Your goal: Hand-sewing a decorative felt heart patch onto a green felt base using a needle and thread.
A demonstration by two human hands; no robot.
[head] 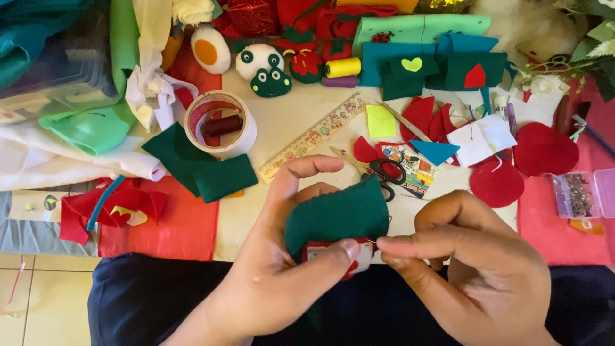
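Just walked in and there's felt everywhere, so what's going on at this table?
A person is hand-sewing. The left hand pinches a dark green felt piece with red and white parts beneath, while the right hand pinches something fine, likely a needle, at its edge. Scissors, a ruler, a tape roll and felt cutouts lie on the table.

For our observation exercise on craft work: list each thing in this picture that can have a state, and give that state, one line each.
Left hand: pinching the green felt piece.
Green felt piece: held up, a red and white piece under it.
Right hand: fingertips pinched together at the felt's edge.
Scissors: lying closed on the table.
Tape roll: lying flat, a dark spool inside.
Pin box: lid open.
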